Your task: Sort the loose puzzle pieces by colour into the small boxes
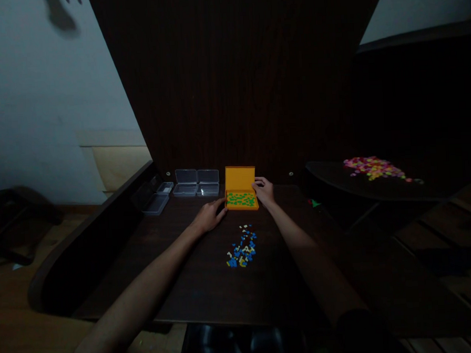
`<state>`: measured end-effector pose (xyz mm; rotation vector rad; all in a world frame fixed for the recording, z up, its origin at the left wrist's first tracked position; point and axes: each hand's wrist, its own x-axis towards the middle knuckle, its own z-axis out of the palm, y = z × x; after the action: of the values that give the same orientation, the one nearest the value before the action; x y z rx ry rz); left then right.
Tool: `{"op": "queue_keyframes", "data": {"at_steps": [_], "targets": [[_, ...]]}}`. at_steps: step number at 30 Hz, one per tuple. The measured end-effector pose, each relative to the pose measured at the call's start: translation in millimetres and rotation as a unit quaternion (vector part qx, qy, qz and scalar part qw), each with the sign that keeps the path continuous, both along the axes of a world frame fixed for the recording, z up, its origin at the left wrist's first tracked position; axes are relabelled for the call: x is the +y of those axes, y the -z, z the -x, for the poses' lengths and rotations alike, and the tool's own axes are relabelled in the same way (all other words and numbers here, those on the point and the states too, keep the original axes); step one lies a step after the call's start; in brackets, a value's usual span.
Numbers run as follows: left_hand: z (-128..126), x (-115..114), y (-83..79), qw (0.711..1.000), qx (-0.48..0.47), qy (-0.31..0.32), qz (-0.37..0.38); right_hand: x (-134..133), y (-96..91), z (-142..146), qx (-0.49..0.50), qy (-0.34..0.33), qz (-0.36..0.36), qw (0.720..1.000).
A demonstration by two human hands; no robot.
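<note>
An orange hinged box stands on the dark tabletop with its lid raised. Many small green pieces lie spread across its bottom. My left hand grips the box at its left front corner, with thumb and fingers against the side. At the right, my right hand has its fingers curled on the box's edge near the hinge. Closer to me, a loose scatter of small blue, white and yellow pieces lies on the tabletop, apart from both hands.
Left of the orange box, clear plastic cases stand with lids up. Another clear case lies near the raised left side panel. A pile of pink, red and yellow pieces sits on a dark surface at right. A small green-red item lies nearby.
</note>
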<state>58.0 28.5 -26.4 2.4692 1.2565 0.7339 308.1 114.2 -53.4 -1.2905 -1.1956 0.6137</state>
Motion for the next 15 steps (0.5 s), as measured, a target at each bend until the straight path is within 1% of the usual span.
{"op": "queue_keyframes", "data": {"at_steps": [10,15], "targets": [[-3.1,9.7,2.7,0.999,0.005,-0.031,-0.029,1.9,1.0,-0.6,-0.013,0.015,0.014,1.000],[-3.7,9.9,1.7,0.998,0.013,-0.025,-0.048,3.5,0.2,-1.2,-0.020,0.020,0.015,0.999]]}}
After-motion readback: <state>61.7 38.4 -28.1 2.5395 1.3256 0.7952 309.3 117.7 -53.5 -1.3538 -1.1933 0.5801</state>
